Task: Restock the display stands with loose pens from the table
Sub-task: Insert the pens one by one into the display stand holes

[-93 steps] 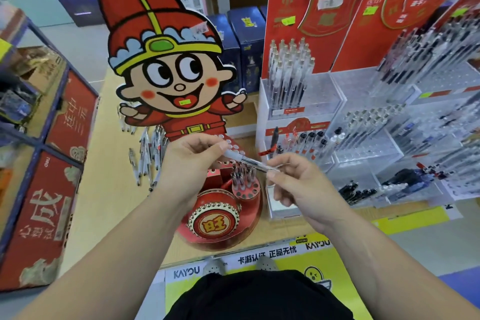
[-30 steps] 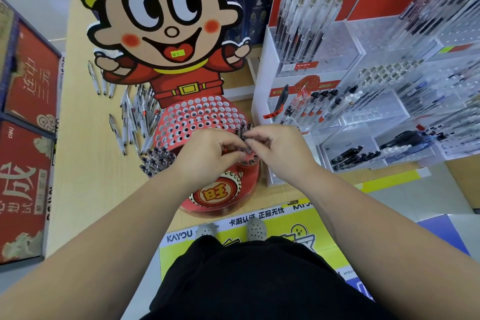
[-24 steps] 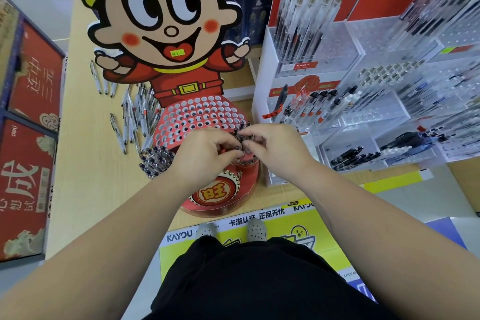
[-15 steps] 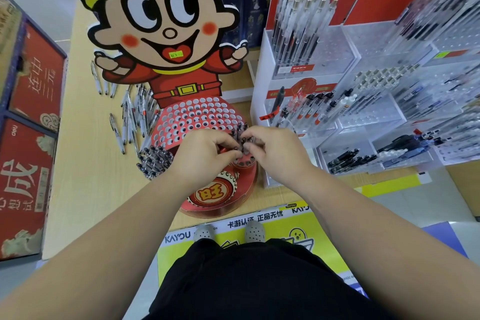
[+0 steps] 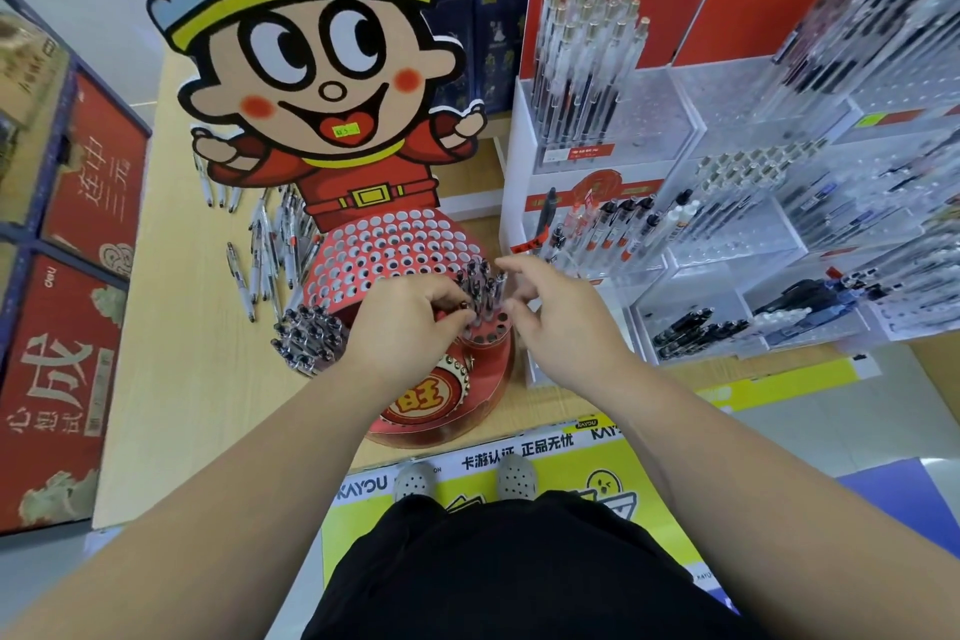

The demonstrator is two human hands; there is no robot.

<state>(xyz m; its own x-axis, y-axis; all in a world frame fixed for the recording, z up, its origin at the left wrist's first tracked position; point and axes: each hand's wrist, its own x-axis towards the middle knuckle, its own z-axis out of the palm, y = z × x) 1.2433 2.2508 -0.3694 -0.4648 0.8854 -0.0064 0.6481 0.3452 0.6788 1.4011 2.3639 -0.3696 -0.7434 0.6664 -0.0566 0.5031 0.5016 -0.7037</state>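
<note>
The left hand point(image 5: 410, 327) and right hand point(image 5: 563, 322) are working at the red display stand point(image 5: 384, 250).
The left hand is pinching the top of a pen point(image 5: 470, 313) standing in the stand's small round holder point(image 5: 488, 340), while the right hand is hovering just beside the upright pens, fingers loosely spread and gripping nothing. Loose pens point(image 5: 267, 250) are lying on the worktop point(image 5: 182, 327) left of the stand, and a clear acrylic rack point(image 5: 727, 234) is standing on the right.
</note>
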